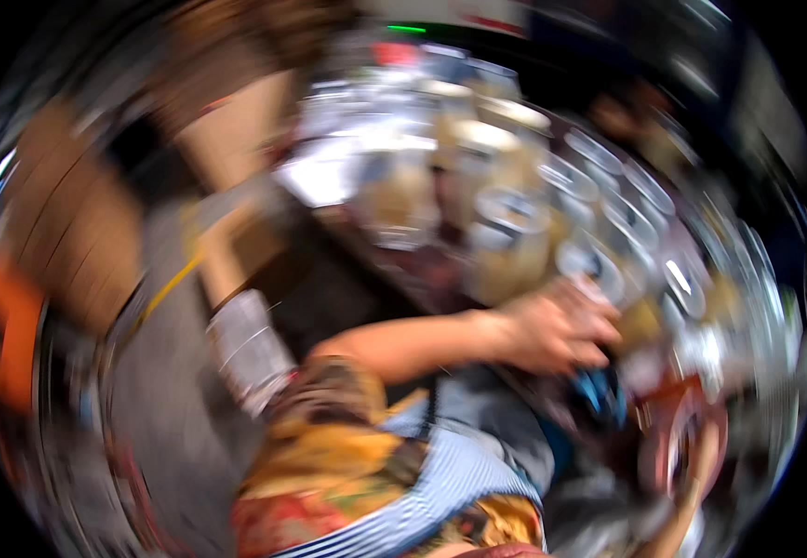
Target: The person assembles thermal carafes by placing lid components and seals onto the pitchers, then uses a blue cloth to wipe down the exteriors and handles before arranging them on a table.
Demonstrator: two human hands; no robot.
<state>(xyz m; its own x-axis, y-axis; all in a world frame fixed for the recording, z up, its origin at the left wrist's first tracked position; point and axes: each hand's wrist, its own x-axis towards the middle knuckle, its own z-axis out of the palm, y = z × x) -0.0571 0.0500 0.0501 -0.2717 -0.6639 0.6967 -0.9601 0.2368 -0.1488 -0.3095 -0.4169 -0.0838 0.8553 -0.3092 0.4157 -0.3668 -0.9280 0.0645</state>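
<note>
The whole picture is smeared by motion. My left hand (557, 325) is stretched to the right over the near edge of a table, beside several jars. Its fingers look loosely spread, with nothing I can make out in them. Nearest to it is a jar with a pale, see-through lid (591, 270). At the lower right, my right hand (704, 451) is at a pinkish-red ring-shaped thing (656, 456), its fingers seemingly around the rim. The blur hides the ring's exact kind and most of those fingers. A blue object (600, 395) lies between my hands.
Tan-filled jars (504, 256) and clear lidded containers (631, 219) crowd the table. White sheets or packs (324, 172) lie at its far left. Cardboard boxes (68, 223) and an orange crate (1, 330) stand left, beyond a yellow floor line (173, 282).
</note>
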